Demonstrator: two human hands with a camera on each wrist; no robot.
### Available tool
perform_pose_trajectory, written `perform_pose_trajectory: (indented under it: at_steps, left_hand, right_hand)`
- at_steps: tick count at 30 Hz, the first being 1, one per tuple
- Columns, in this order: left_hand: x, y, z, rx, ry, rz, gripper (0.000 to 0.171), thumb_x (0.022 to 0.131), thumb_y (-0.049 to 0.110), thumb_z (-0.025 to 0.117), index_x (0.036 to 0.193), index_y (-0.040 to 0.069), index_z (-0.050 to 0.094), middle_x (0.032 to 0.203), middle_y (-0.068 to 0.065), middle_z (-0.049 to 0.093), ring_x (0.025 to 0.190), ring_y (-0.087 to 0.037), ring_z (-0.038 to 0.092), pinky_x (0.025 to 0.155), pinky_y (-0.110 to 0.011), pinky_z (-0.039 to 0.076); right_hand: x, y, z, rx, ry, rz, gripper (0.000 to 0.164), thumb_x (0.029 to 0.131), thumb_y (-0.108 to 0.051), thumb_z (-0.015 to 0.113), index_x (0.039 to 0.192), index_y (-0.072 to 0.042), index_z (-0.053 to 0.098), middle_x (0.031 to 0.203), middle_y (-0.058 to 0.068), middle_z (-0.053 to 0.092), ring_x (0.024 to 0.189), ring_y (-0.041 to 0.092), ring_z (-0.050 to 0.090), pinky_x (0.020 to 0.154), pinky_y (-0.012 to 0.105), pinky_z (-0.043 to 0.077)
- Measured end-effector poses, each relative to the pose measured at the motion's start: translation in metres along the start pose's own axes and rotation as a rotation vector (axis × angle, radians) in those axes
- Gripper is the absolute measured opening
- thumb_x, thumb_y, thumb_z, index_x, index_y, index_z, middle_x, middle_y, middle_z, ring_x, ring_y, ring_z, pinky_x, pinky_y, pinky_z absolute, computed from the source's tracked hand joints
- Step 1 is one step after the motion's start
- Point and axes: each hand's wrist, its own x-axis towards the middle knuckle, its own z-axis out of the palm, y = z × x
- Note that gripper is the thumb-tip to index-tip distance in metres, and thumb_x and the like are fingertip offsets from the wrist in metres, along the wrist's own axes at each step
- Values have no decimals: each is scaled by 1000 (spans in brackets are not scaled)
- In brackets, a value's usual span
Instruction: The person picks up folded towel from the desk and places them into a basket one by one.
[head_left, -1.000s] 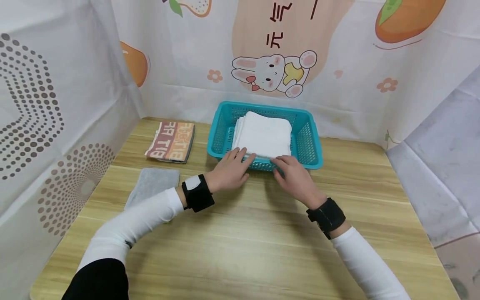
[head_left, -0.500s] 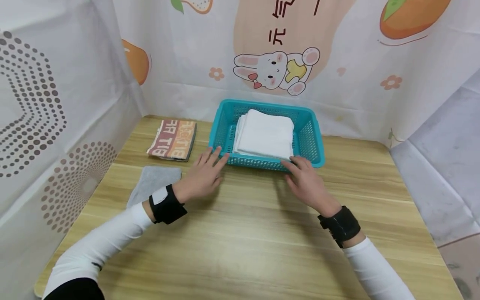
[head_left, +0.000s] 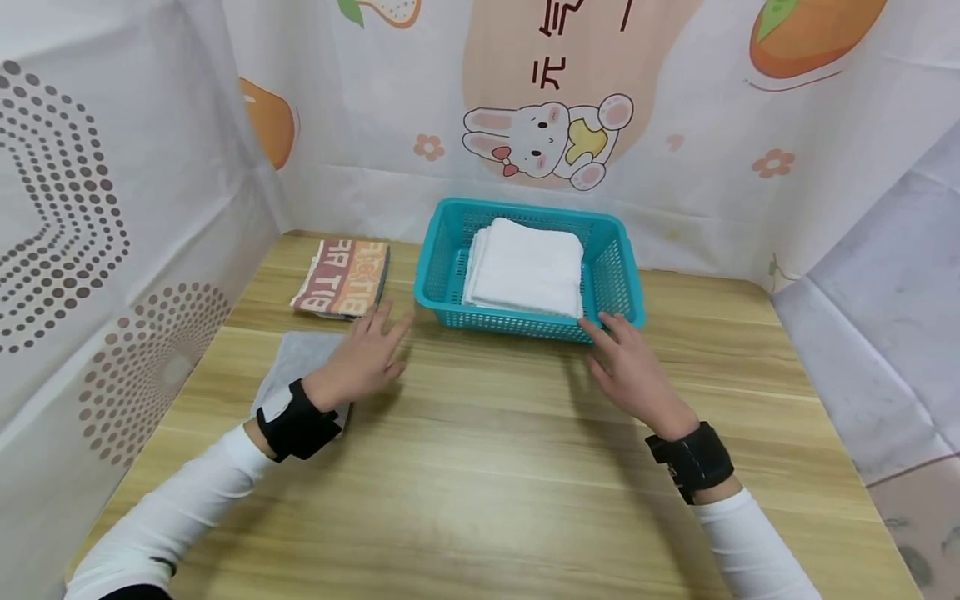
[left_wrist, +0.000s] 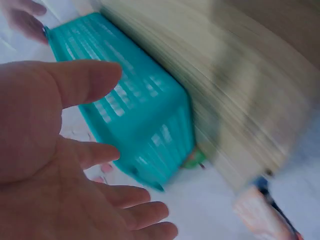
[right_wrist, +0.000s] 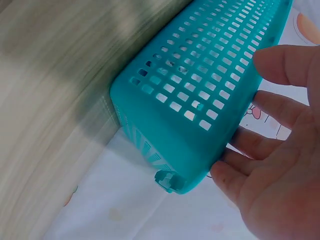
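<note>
A teal plastic basket point(head_left: 628, 279) stands at the back of the table, with a stack of folded white towels point(head_left: 528, 262) inside. My right hand point(head_left: 633, 375) is at its front right corner, fingertips right at the rim. In the right wrist view the thumb and fingers point(right_wrist: 280, 107) lie along that rim, loosely extended. My left hand point(head_left: 363, 358) is apart from the basket, fingers spread, holding nothing. It overlaps a grey cloth point(head_left: 296, 362) and its fingertips come close to a folded printed towel point(head_left: 341, 279) in red and orange.
The wooden table point(head_left: 480, 475) spans the area in front of the basket. White printed curtains point(head_left: 360, 125) hang behind it and along the left side.
My left hand has moved away from the basket's front rim to the left, toward the grey cloth and printed towel. My right hand has shifted slightly right along the rim.
</note>
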Motion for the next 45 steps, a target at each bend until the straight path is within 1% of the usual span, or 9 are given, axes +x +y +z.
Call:
perform_pose_trajectory:
  at_steps: [4,9,13,17,20,25,29,33,45]
  left_hand:
    - [-13,-18,-5,-54,-50,-53,69,97,16,65,154,1,30,156,-38,12,143,-57,16,114,-64,18]
    - [-31,-39,-6,-112,-101,-122,65,98,15,62,152,-3,32,156,-40,10,141,-59,13,114,-64,15]
    - [-41,-55,-8,-113,-151,-171,67,96,16,64,152,-4,32,153,-43,11,138,-62,15,111,-68,18]
    - [-49,-72,-14,-116,-208,-236,76,90,17,71,151,-4,31,151,-44,12,136,-65,14,105,-74,20]
    - [-55,-85,-18,-129,-253,-252,83,84,17,78,150,-5,32,149,-47,12,133,-68,15,99,-77,22]
    - [-61,-103,-17,-187,-325,-224,97,77,19,85,151,-4,28,148,-49,6,132,-71,13,97,-78,25]
    - [-62,-108,-14,-227,-342,-194,100,76,21,86,152,-4,26,149,-49,2,132,-72,11,99,-77,25]
    - [-61,-107,-13,-222,-347,-177,101,76,22,86,153,-3,26,150,-48,2,132,-72,12,99,-77,26]
    - [-62,-91,-8,-177,-333,-135,100,76,22,86,153,-3,28,151,-46,5,132,-70,17,96,-72,34]
  right_hand:
    - [-1,2,1,0,-10,11,57,92,-3,66,146,0,46,145,34,40,137,55,33,108,65,29]
    - [1,3,0,4,-30,10,59,92,-4,67,146,0,46,146,34,40,136,54,34,107,66,31]
    - [1,3,0,-4,-36,-4,59,91,-5,68,146,-1,46,145,34,40,135,53,36,106,66,32]
    - [1,3,2,-5,-56,-1,61,92,-7,67,148,-1,43,147,33,38,136,52,34,107,65,31]
    - [0,4,2,-2,-61,0,62,93,-8,67,149,-2,42,148,32,37,137,51,33,108,65,31]
    - [-1,5,1,3,-63,-9,63,93,-7,67,150,-3,41,148,32,36,138,51,31,108,65,31]
    - [-1,7,-2,14,-74,-12,64,93,-6,68,150,-4,40,149,31,35,139,51,30,108,65,31]
    - [-1,7,-3,13,-79,-13,64,93,-7,68,151,-4,40,149,31,35,139,51,30,108,65,30]
    - [-3,8,-2,16,-72,-14,64,93,-8,67,150,-3,40,150,31,34,139,51,29,108,66,28]
